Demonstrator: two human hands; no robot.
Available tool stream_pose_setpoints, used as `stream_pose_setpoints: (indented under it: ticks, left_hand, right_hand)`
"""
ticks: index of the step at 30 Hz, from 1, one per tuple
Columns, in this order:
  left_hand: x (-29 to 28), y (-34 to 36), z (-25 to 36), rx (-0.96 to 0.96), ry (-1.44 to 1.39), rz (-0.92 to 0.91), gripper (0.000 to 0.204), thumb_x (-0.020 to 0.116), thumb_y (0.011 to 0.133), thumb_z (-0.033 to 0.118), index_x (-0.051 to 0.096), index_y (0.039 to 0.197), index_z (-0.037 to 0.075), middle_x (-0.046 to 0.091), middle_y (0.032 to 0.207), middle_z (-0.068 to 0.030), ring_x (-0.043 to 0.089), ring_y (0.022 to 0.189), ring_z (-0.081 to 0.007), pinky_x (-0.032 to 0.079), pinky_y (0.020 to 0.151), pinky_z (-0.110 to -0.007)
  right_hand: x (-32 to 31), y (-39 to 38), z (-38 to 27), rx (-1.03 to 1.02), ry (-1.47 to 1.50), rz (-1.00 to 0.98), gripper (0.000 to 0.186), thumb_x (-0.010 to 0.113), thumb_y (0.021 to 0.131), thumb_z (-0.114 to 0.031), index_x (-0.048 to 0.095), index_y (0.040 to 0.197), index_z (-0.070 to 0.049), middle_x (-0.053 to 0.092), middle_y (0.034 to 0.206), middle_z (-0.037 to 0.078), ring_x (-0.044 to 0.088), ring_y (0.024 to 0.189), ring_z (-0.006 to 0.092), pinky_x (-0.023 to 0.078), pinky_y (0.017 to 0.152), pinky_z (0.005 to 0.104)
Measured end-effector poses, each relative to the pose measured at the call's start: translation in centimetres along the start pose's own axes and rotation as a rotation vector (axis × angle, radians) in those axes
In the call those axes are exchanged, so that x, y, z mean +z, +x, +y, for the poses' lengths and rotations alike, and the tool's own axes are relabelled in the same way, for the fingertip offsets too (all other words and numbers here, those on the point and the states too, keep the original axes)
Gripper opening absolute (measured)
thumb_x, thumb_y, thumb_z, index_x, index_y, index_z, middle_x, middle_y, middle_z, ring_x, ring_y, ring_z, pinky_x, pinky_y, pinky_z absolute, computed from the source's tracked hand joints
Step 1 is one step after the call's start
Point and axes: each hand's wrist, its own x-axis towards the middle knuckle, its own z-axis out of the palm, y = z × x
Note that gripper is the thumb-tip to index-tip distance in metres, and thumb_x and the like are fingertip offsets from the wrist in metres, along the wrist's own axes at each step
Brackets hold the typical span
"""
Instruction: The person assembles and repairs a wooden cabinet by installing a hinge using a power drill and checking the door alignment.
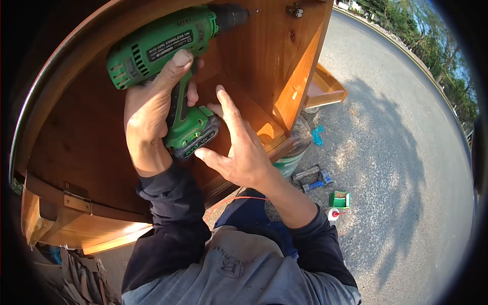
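Left hand [147,113] first, and I've got a firm grip here: the fingers [192,96] are wrapped round the handle of a green cordless drill [157,50], thumb laid up along its side. Over to the right hand [244,158]: grasping nothing, fingers apart and curved around the end of the dark battery [201,143] at the drill's foot. Thumb tip is right at the battery's edge; whether it touches, I can't tell from up here.

The drill itself is tilted, held in front of the open wooden cabinet [277,66], with its black chuck [231,17] and thin bit [258,10] aimed off to the right. A metal hinge [294,10] sits on the side panel, near the bit.

Moving out, past the dark sleeves [173,195], I pick up an orange cord [229,200] beside the person's lap. On the ground to the right: a wooden drawer [325,91], a turquoise cloth [317,135], a bucket [291,165], a blue tool [319,183], a green box [339,200], and just beside that, a white bottle [332,214] with a red cap. Wood scraps [84,279] lie lower left; trees [432,51] line the far side of the road [376,56].
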Motion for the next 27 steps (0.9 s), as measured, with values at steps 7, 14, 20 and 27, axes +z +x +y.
stream_pose_setpoints:
  ticks: [7, 14, 20, 27]
  left_hand:
    - [7.3, -10.3, -6.4, 0.014, -0.275, -0.040, 0.027, 0.077, 0.092, 0.017, 0.066, 0.109, -0.001, 0.068, 0.089, -0.0036, 0.063, 0.075, -0.0110, 0.052, 0.068, -0.026]
    - [11.3, -13.5, -11.5, 0.125, 0.090, -0.890, 0.076, 0.080, 0.086, 0.033, 0.044, 0.145, 0.001, 0.059, 0.127, -0.0165, 0.057, 0.115, -0.0277, 0.044, 0.102, -0.037]
    - [11.2, -1.9, -6.6, 0.176, 0.230, -0.453, 0.035, 0.061, 0.101, 0.024, 0.065, 0.123, -0.004, 0.069, 0.083, -0.0071, 0.062, 0.070, -0.0095, 0.050, 0.062, -0.026]
    - [13.8, 11.9, -7.9, 0.221, 0.096, -0.033, 0.027, 0.063, 0.101, 0.030, 0.061, 0.113, 0.005, 0.065, 0.090, -0.0040, 0.060, 0.069, -0.0093, 0.048, 0.061, -0.025]
  right_hand:
    - [-4.5, -8.8, -3.5, -0.059, -0.311, 0.133, 0.111, 0.080, 0.065, -0.010, 0.015, 0.154, 0.008, 0.047, 0.138, 0.028, 0.048, 0.128, 0.0437, 0.035, 0.108, 0.0519]
    - [-7.5, -20.6, -2.1, 0.059, -0.666, 0.285, 0.105, 0.075, 0.072, -0.003, 0.011, 0.154, 0.010, 0.052, 0.134, 0.031, 0.063, 0.106, 0.0430, 0.051, 0.092, 0.0479]
    - [-10.4, -30.8, -0.7, 0.792, -0.488, 0.774, 0.099, 0.062, 0.068, 0.001, 0.021, 0.158, 0.003, 0.065, 0.104, 0.022, 0.066, 0.085, 0.0289, 0.054, 0.078, 0.0353]
    - [-11.9, -42.6, 2.4, 1.098, -0.897, 0.692, 0.102, 0.070, 0.062, -0.012, 0.030, 0.155, -0.004, 0.064, 0.103, 0.028, 0.065, 0.089, 0.0465, 0.053, 0.080, 0.0499]
